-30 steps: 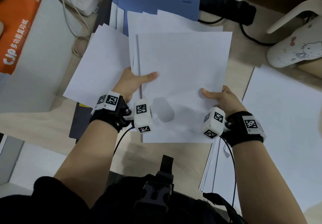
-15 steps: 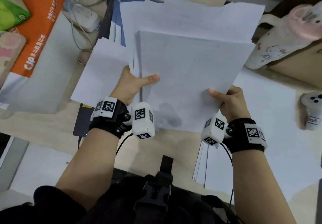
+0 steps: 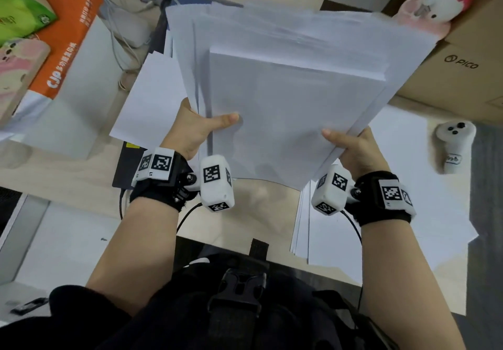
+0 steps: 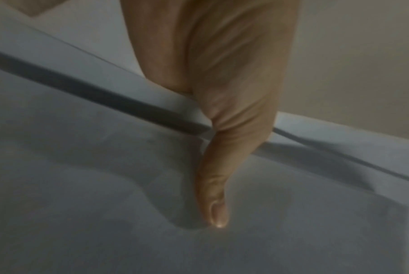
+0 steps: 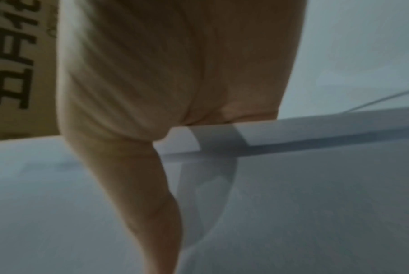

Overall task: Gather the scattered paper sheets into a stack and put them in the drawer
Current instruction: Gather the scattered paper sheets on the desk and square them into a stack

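Observation:
I hold a loose stack of white paper sheets point(image 3: 285, 91) in the air above the desk, its edges uneven. My left hand point(image 3: 198, 129) grips the stack's left edge, thumb on top and fingers hidden below. My right hand point(image 3: 351, 145) grips the lower right edge the same way. The left wrist view has the left hand point(image 4: 213, 140) with its thumb flat on the top sheet of the stack point(image 4: 105, 213). In the right wrist view the right hand point(image 5: 152, 129) pinches the stack point(image 5: 316, 204). More white sheets lie on the desk at the left point(image 3: 147, 102) and right point(image 3: 381, 213). No drawer is visible.
An orange and white paper ream pack point(image 3: 60, 72) and a green packet point(image 3: 21, 9) lie at the left. A cardboard box point(image 3: 462, 72) with a plush toy point(image 3: 435, 4) stands at the back right. A white controller point(image 3: 453, 145) rests at the right. Cables point(image 3: 119, 39) run behind.
Both hands have lifted the stack off the desk and tipped its far edge up toward the back right. The view has shifted right, revealing the cardboard box and controller.

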